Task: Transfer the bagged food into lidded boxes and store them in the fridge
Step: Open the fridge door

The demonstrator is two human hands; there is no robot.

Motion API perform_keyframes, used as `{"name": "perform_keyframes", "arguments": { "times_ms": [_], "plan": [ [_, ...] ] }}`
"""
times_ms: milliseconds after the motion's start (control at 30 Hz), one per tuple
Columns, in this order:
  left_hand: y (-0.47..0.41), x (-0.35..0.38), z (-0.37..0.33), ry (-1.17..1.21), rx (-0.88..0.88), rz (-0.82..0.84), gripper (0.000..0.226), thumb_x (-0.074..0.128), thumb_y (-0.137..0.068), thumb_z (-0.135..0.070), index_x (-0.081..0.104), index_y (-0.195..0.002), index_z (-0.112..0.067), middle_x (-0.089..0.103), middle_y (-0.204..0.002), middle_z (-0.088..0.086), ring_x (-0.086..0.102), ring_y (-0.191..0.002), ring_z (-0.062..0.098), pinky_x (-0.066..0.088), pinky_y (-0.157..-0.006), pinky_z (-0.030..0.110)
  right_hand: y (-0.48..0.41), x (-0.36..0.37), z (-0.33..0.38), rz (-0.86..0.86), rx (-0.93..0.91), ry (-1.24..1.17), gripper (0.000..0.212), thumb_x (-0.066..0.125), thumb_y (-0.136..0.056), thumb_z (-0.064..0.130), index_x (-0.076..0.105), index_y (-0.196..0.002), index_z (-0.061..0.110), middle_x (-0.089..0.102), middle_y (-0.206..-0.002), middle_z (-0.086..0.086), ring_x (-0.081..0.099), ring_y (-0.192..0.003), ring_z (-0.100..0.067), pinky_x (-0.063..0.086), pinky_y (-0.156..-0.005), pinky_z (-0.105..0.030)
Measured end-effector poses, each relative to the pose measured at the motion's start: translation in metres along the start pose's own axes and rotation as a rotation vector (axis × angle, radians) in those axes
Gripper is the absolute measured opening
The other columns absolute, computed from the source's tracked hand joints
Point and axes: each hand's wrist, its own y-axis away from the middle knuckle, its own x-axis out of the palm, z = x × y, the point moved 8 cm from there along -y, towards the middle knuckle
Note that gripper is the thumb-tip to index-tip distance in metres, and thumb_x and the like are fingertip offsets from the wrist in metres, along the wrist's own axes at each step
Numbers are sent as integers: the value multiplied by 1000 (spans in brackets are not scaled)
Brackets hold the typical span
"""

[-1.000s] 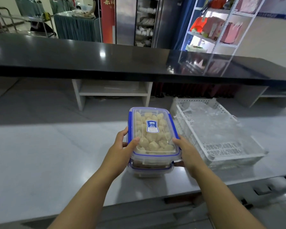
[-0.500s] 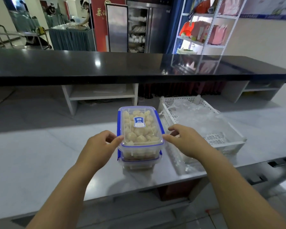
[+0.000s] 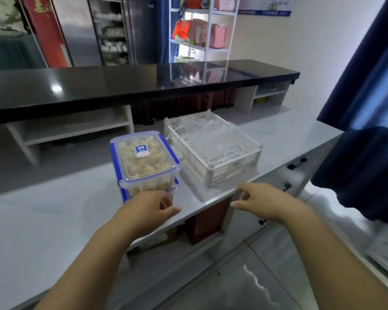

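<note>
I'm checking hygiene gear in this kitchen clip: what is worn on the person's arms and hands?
Nothing is worn. The left hand and right hand are bare, with no gloves, and no ring, watch or bracelet shows. No sleeve comes into view behind either one.

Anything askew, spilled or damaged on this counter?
Nothing stands out. The stack of two lidded boxes sits upright on the counter, lids on, nothing spilled. The white crate beside it holds crumpled clear bags. The left hand and right hand hold nothing.
</note>
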Motion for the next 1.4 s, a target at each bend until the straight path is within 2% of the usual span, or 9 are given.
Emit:
{"name": "perform_keyframes", "arguments": {
  "times_ms": [267, 367, 433, 500, 600, 733, 1033, 1267, 1400],
  "plan": [
    [-61, 57, -110, -156, 234, 151, 30, 56, -83, -58, 62, -93, -31, 66, -100, -9, 61, -90, 11, 52, -83, 32, 41, -19, -123, -50, 258, -97, 58, 56, -88, 52, 43, -137, 24, 57, -126, 0, 56, -107, -16, 47, -93, -33],
    [-91, 83, -161, -209, 328, 185, 30, 57, -84, -56, 62, -97, -29, 66, -104, -6, 60, -95, 16, 50, -84, 31, 48, -31, -175, -80, 330, -123, 54, 56, -89, 50, 45, -134, 24, 55, -127, 1, 54, -102, -14, 45, -84, -27],
    [-111, 100, -200, -232, 391, 208, 29, 57, -86, -52, 63, -98, -26, 66, -104, -5, 60, -93, 16, 48, -81, 29, 50, -39, -210, -91, 365, -136, 50, 56, -90, 47, 46, -133, 23, 55, -116, 5, 50, -95, -12, 40, -74, -22],
    [-133, 117, -240, -256, 454, 213, 27, 59, -85, -51, 63, -94, -26, 67, -100, -5, 58, -85, 13, 48, -77, 27, 50, -48, -246, -116, 405, -151, 47, 58, -90, 46, 49, -131, 24, 51, -104, 10, 48, -93, -11, 40, -76, -23],
    [-164, 143, -299, -281, 522, 223, 27, 58, -86, -51, 62, -93, -25, 67, -98, -5, 58, -83, 11, 50, -77, 27, 50, -59, -303, -141, 492, -172, 55, 59, -87, 49, 47, -135, 24, 55, -120, 3, 54, -108, -17, 44, -94, -32],
    [-197, 178, -370, -303, 593, 277, 29, 56, -86, -52, 63, -95, -25, 65, -97, -5, 61, -88, 14, 54, -83, 34, 59, -75, -370, -150, 594, -200, 61, 59, -87, 50, 43, -139, 22, 51, -137, -2, 53, -118, -19, 43, -94, -30],
    [-272, 246, -476, -306, 698, 400, 27, 55, -85, -55, 59, -90, -28, 62, -89, -11, 61, -79, 9, 56, -76, 33, 66, -109, -494, -130, 783, -202, 60, 57, -86, 53, 44, -138, 26, 53, -136, 2, 54, -117, -19, 44, -90, -29],
    [-366, 279, -565, -313, 791, 381, 26, 57, -84, -54, 58, -88, -28, 62, -94, -6, 60, -86, 15, 53, -81, 36, 22, -158, -583, -169, 868, -197, 61, 58, -85, 53, 44, -137, 25, 54, -134, 0, 54, -115, -19, 42, -85, -28],
    [-420, 294, -623, -320, 855, 392, 28, 55, -84, -55, 59, -90, -29, 62, -98, -5, 59, -88, 16, 52, -79, 34, 1, -192, -625, -209, 923, -245, 60, 61, -85, 51, 46, -137, 26, 55, -134, -1, 54, -115, -19, 43, -89, -29]
  ]
}}
